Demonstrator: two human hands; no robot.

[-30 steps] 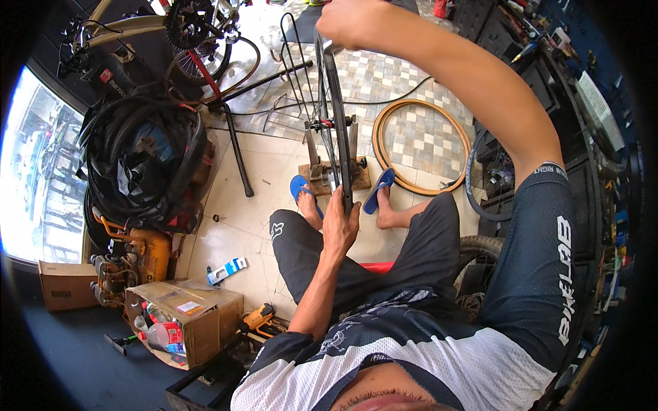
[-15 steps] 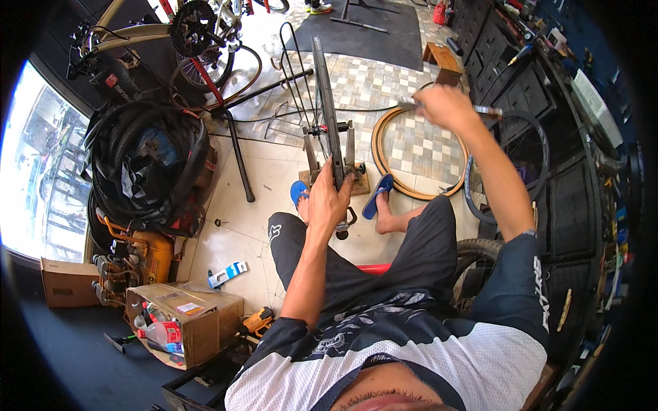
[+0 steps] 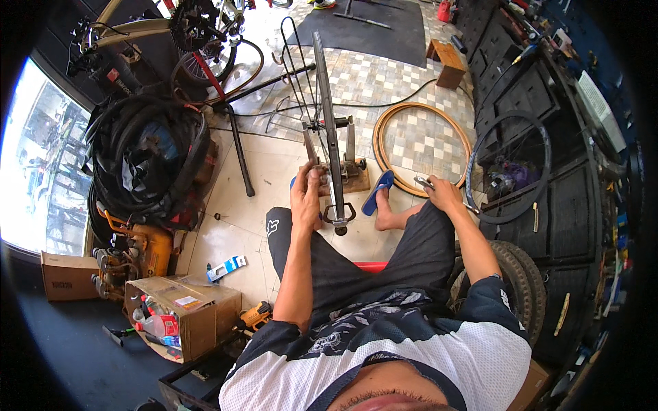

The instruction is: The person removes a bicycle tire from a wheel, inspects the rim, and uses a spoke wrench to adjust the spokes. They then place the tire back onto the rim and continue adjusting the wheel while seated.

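A bicycle wheel [image 3: 327, 96] stands edge-on in a metal truing stand [image 3: 351, 140] on a wooden base [image 3: 356, 182] between my feet. My left hand [image 3: 305, 195] is raised beside the stand’s left side, fingers curled at its lower part; what they grip is hard to make out. My right hand [image 3: 444, 195] rests by my right knee, closed on a metal tool [image 3: 425, 182]. Past it lie tan tyres [image 3: 461, 140] on the floor and a dark rim [image 3: 545, 144] leaning against black drawers [image 3: 565, 192].
Bicycles [image 3: 193, 34], a stand leg [image 3: 240, 157] and a heap of black tyres [image 3: 116, 157] are at left, above an orange compressor [image 3: 151, 250]. A cardboard box [image 3: 212, 308] holds bottles. A wooden stool [image 3: 449, 68], dark mat [image 3: 377, 38] and knobby tyres [image 3: 521, 288] are also in view.
My right arm has come down from high over the wheel to my knee, with the tool. My left hand has shifted up and left, off the rim to the stand’s left side.
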